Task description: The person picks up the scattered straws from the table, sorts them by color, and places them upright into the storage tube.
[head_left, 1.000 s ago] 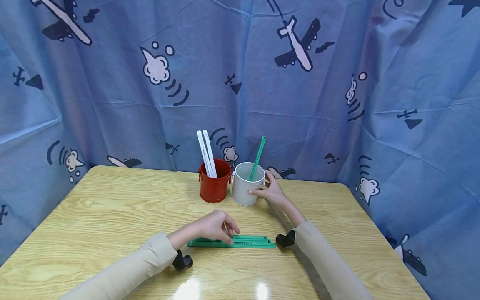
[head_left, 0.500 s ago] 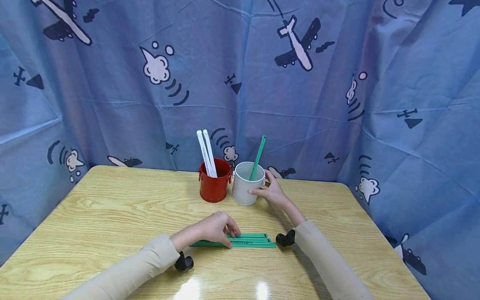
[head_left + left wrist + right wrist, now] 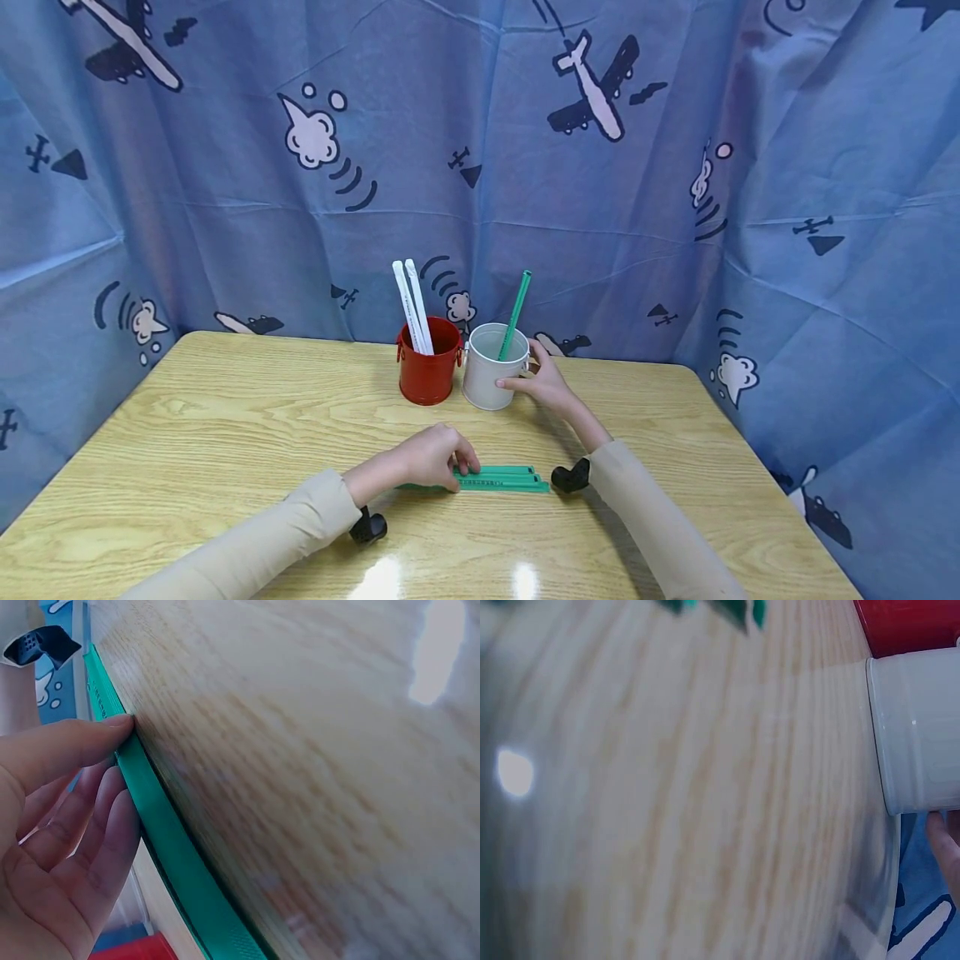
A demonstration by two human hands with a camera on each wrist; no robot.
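Note:
Several green-wrapped straws (image 3: 506,479) lie side by side on the table. My left hand (image 3: 438,454) pinches them near the middle, thumb on the near edge and fingers on the far edge; the left wrist view shows the thumb and fingers on either side of the green straws (image 3: 169,825). My right hand (image 3: 547,385) holds the white bucket (image 3: 486,387) by its right side, thumb in front and fingers behind. One green straw (image 3: 516,312) leans inside that bucket. The left hand and wrist cover the straws' left part in the head view.
A red bucket (image 3: 426,379) with two white-wrapped straws (image 3: 415,308) stands close to the left of the white bucket. Behind the wooden table (image 3: 247,400) hangs a blue curtain (image 3: 420,167) with airplane prints.
The left fingers have closed slightly around the green straws, drawing them nearer each other. The straws' right ends now lie more even. My right hand and the buckets stay put.

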